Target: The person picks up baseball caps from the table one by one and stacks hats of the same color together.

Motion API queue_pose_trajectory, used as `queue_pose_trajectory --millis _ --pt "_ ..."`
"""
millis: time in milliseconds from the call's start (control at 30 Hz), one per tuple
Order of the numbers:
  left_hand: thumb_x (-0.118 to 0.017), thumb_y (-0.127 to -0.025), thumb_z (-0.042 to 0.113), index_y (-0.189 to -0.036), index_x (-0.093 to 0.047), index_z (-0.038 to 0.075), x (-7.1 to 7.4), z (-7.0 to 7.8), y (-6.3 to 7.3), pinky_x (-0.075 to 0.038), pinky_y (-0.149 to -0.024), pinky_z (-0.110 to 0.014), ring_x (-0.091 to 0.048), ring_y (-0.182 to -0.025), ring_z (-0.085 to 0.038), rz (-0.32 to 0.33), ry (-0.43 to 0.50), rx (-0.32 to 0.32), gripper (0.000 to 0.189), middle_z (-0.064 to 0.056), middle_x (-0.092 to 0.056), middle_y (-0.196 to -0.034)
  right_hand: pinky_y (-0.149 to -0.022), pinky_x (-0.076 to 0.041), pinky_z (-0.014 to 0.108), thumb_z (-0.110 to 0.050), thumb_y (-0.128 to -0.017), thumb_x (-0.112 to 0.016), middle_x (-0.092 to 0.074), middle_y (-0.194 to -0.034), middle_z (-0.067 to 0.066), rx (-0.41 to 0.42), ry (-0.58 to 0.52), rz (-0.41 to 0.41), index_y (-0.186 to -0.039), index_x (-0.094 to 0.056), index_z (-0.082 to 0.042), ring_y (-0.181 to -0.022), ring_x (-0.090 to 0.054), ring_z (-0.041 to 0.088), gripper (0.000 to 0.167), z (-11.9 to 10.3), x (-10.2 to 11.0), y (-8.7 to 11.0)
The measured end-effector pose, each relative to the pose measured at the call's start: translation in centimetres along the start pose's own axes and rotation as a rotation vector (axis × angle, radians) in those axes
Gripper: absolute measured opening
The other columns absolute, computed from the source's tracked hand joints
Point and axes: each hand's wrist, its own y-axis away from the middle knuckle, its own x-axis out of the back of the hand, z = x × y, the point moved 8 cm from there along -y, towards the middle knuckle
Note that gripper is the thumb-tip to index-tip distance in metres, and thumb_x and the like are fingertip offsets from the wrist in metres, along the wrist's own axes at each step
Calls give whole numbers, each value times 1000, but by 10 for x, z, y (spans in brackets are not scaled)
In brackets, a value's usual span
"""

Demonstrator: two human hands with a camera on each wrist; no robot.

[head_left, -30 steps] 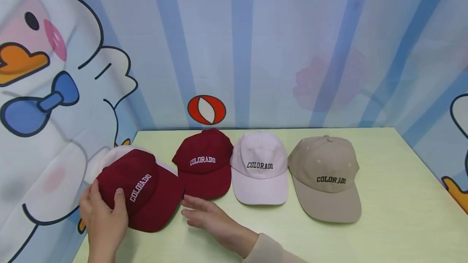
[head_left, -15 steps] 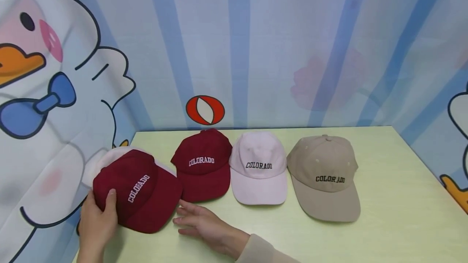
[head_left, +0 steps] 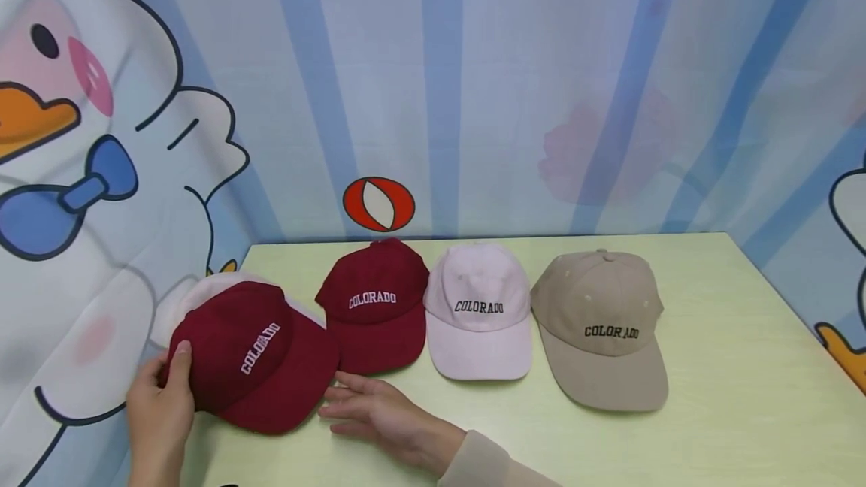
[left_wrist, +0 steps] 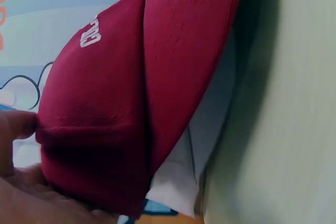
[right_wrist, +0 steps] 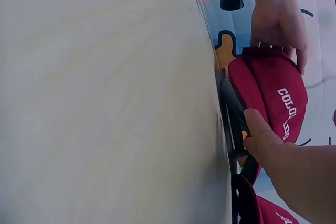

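Observation:
A maroon baseball cap (head_left: 277,374) lettered COLORADO lies tilted at the left of the table, over a white cap (head_left: 203,294) that is mostly hidden. My left hand (head_left: 161,404) pinches its rear left side, the thumb on the outside; in the left wrist view the thumb (left_wrist: 21,125) presses into the cloth. Beside the brim, my right hand (head_left: 389,415) has its fingers extended, the fingertips close to the brim's edge; whether they touch it is unclear. A second maroon cap (head_left: 379,276) sits just behind that brim.
To the right, a pale pink cap (head_left: 479,352) and a beige cap (head_left: 602,382) continue the row, brims facing me. All rest on a pale yellow-green table (head_left: 744,367). A printed cartoon cloth (head_left: 507,96) rises behind the table and along its sides.
My left hand has moved left and back along the front maroon cap, from its crown to its rear side. My right hand has shifted slightly left and down. The other caps stay put.

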Motion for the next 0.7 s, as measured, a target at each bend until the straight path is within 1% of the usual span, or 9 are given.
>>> queue_pose_trajectory --millis 33,100,133,233,333,433,533,600,700 --pt "-47 -105 54 -140 -57 2 0 2 1 -40 -77 -12 -53 -101 -6 5 25 -3 64 0 -62 -119 -116 -45 50 -6 -100 -57 -48 -156 23 -1 0 1 -160 -29 4 -141 -53 40 67 -1 1 0" --pt "-51 -105 51 -131 -63 7 0 8 4 -41 -72 -6 -51 -91 4 30 81 -26 53 14 -60 -103 -116 -45 49 -7 -101 -57 -49 -155 24 -4 4 -3 -160 -30 5 -140 -53 40 66 -2 1 1" --pt "-52 -105 50 -127 -65 9 0 11 6 -42 -70 -6 -52 -90 4 42 105 -44 48 18 -58 -98 -116 -45 49 -7 -101 -57 -49 -155 24 -5 6 -5 -159 -30 5 -140 -54 40 66 -2 2 2" --pt "-54 -105 46 -122 -67 16 -1 21 10 -44 -69 -6 -56 -89 3 70 155 -97 36 25 -58 -94 -115 -46 48 -7 -101 -57 -48 -156 24 -10 10 -8 -159 -30 5 -139 -55 40 65 -1 3 2" --pt "-55 -105 44 -118 -69 20 -1 30 13 -46 -67 -7 -58 -88 1 94 193 -133 30 24 -61 -95 -115 -46 48 -7 -102 -55 -49 -155 25 -12 23 -13 -158 -31 6 -138 -55 40 62 -1 4 3" --pt "-60 -104 40 -118 -72 18 2 39 17 -47 -66 -7 -60 -86 -1 115 258 -163 29 20 -65 -95 -115 -46 48 -7 -104 -53 -51 -154 24 -7 58 -23 -158 -35 4 -139 -56 39 58 -3 5 5" --pt "-65 -102 36 -118 -74 15 6 48 22 -49 -64 -7 -62 -83 -3 140 325 -196 28 18 -68 -93 -113 -48 47 -6 -103 -53 -54 -152 22 5 124 -23 -156 -40 1 -136 -58 37 55 -7 7 8" --pt "-69 -100 33 -116 -75 13 9 53 25 -50 -64 -7 -63 -82 -3 152 367 -215 27 16 -70 -93 -110 -51 47 -4 -102 -55 -58 -148 22 25 171 -10 -154 -44 0 -131 -62 36 53 -12 11 11" --pt "-72 -98 31 -116 -75 12 11 60 28 -52 -63 -7 -65 -81 -3 152 400 -231 27 15 -71 -94 -102 -56 44 -3 -99 -57 -62 -138 21 58 241 16 -149 -49 -2 -118 -69 29 51 -25 17 14"
